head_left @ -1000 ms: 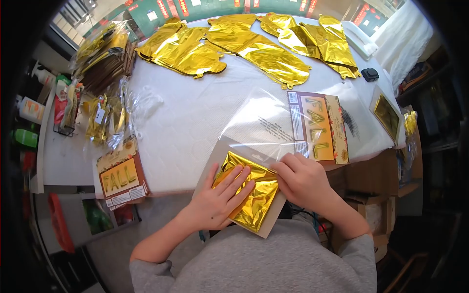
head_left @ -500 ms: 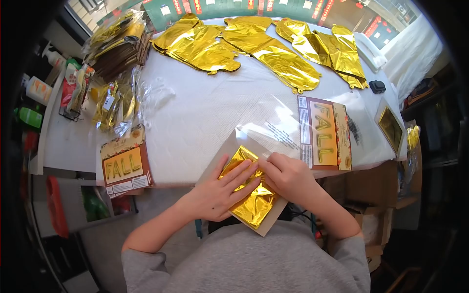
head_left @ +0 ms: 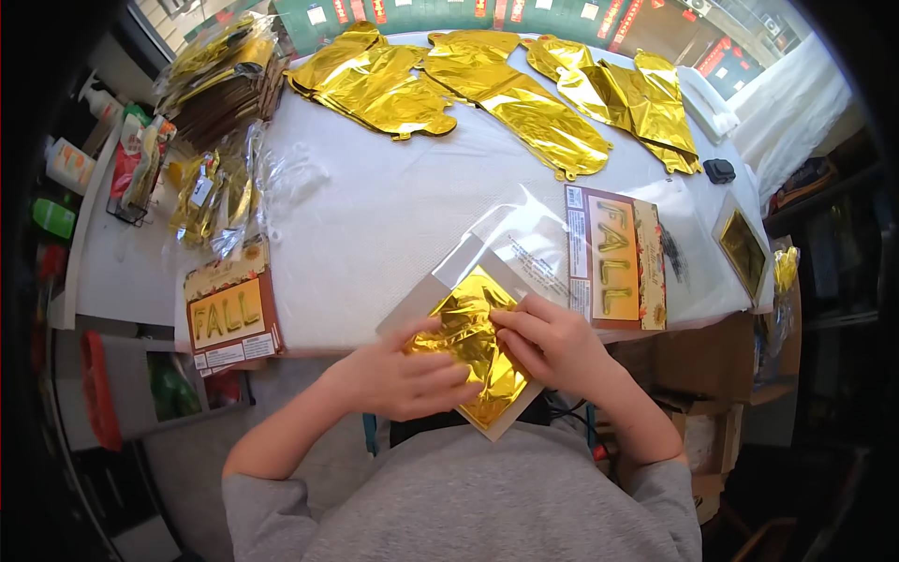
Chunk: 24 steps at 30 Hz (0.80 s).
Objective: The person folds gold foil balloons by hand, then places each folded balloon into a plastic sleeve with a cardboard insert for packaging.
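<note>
A folded gold foil balloon [head_left: 482, 323] lies on a grey cardboard sheet [head_left: 440, 272] at the table's near edge, close to my body. My right hand [head_left: 560, 348] pinches the foil at its right side, thumb and index finger together. Over the foil's left part hovers my left hand [head_left: 412, 373], its fingers apart and slightly blurred. Beyond the sheet's upper corner lies a clear plastic bag [head_left: 524, 225] with printed text. Beside it, on the right, is a printed card [head_left: 613, 258] reading FALL.
Large gold foil balloons [head_left: 515, 94] lie across the table's far side. At the left are a second FALL card [head_left: 229, 309], bagged gold foil [head_left: 211, 192] and a stack of packages [head_left: 220, 84]. A small black object [head_left: 719, 170] sits at the right edge.
My left hand has lifted off the foil and shifted left and down. The foil now spreads wider over the cardboard, while my right hand keeps its pinch.
</note>
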Available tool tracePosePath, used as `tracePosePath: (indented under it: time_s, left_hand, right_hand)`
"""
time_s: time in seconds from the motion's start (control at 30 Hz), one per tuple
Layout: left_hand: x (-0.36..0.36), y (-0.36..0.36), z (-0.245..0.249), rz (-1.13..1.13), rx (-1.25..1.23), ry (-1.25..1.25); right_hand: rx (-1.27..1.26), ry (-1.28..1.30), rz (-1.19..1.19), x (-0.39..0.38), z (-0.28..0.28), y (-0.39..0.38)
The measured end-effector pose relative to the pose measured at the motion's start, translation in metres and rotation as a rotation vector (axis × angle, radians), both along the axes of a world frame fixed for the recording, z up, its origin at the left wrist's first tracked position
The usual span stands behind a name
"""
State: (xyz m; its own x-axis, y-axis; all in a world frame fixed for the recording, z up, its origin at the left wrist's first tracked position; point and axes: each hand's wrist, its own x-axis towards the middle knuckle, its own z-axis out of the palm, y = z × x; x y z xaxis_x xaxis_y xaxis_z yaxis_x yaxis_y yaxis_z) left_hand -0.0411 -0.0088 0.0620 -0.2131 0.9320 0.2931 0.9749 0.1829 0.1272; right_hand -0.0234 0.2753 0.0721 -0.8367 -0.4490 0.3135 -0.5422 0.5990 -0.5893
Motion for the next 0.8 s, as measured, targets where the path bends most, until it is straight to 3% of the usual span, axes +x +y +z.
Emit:
tracePosePath:
  time_s: [0.07, 0.13, 0.2, 0.37, 0.8]
  left_hand:
    - [0.010, -0.011, -0.009, -0.096, 0.172, 0.252]
    - [0.013, -0.011, -0.008, -0.102, 0.198, 0.216]
    - [0.016, -0.011, -0.009, -0.112, 0.224, 0.179]
    - [0.019, -0.001, -0.020, -0.010, 0.342, 0.141]
    - [0.012, 0.061, -0.023, 0.289, 0.454, -0.001]
  right_hand:
    - [-0.056, -0.049, 0.037, -0.004, 0.009, 0.005]
    - [-0.016, -0.112, 0.025, -0.015, 0.013, 0.007]
    - [0.112, 0.218, 0.043, -0.032, 0.013, 0.006]
    - [0.378, 0.052, 0.206, -0.048, -0.008, 0.008]
    - [0.430, 0.008, 0.218, -0.048, -0.005, 0.008]
